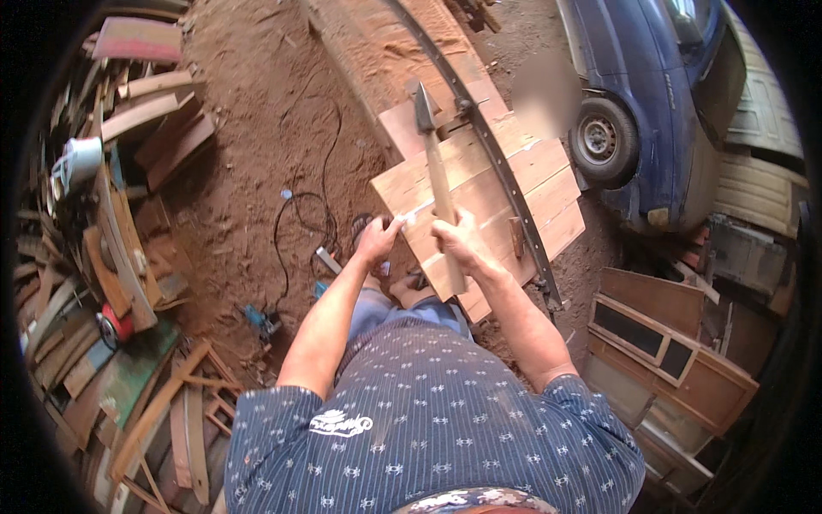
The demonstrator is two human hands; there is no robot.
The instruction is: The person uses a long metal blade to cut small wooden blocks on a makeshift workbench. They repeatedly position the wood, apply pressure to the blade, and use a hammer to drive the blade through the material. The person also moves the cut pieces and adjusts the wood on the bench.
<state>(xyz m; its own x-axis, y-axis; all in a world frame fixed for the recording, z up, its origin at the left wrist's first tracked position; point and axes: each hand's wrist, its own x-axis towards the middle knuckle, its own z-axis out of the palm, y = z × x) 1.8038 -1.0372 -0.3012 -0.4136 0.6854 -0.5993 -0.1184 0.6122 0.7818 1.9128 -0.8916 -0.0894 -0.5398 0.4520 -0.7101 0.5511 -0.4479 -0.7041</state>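
My right hand (pixel 462 242) is wrapped round the wooden handle of a hammer (pixel 439 176). Its dark, pointed metal head is raised and faces away from me, over a panel of pale wooden boards (pixel 479 193). At the panel's left edge, my left hand (pixel 377 240) is closed, with thumb and finger pressed together; what they hold, if anything, is too small to make out. A long, dark metal bar clamp (pixel 501 163) lies across the boards, right of the hammer. The panel rests on a long wooden bench.
The dusty bench top (pixel 390 60) stretches away ahead. A black cable (pixel 330 163) coils on the dirt floor beside a teal power tool (pixel 257 317). Piled timber (pixel 163 120) fills the left. To the right stand a blue vehicle (pixel 638 68) and stacked wooden frames (pixel 668 343).
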